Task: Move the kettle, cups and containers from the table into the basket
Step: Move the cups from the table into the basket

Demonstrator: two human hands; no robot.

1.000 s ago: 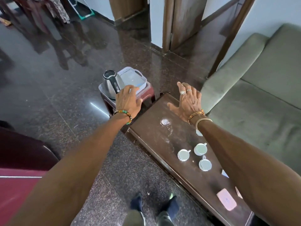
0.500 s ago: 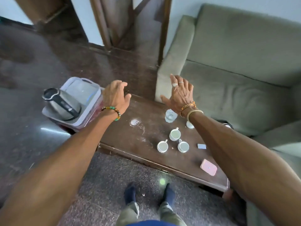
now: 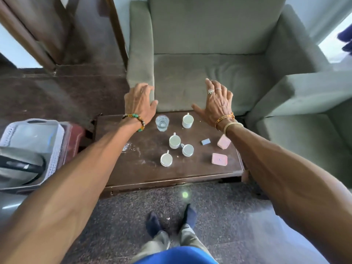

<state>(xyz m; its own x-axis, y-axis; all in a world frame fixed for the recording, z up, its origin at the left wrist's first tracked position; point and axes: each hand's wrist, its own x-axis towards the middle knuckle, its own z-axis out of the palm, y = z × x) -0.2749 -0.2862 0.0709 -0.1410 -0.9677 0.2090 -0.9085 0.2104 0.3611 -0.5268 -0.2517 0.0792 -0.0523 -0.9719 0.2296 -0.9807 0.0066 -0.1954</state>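
Both arms reach straight forward over the dark wooden table (image 3: pixel 133 168), palms down, with the hands level with its far edge. The left hand (image 3: pixel 140 101) hovers at the far left corner, fingers loosely bent and slightly spread, holding nothing. The right hand (image 3: pixel 215 103) hovers at the far right, fingers straight and spread with the thumb out sideways, also empty.

Between the two wrists stand a clear glass (image 3: pixel 162 122) and the far cup (image 3: pixel 187 121). Closer in are the middle cup (image 3: pixel 174 141), the right cup (image 3: pixel 187 149) just beside it, and the near cup (image 3: pixel 166 159). A flat pink container (image 3: pixel 219 159) lies near the right edge. A second pink container (image 3: pixel 223 141) sits partly under the right forearm, beside a small blue-grey block (image 3: pixel 205 141).

The kettle (image 3: pixel 19 166) already sits in the grey basket (image 3: pixel 55 141), left of the table on a red stool (image 3: pixel 76 134).
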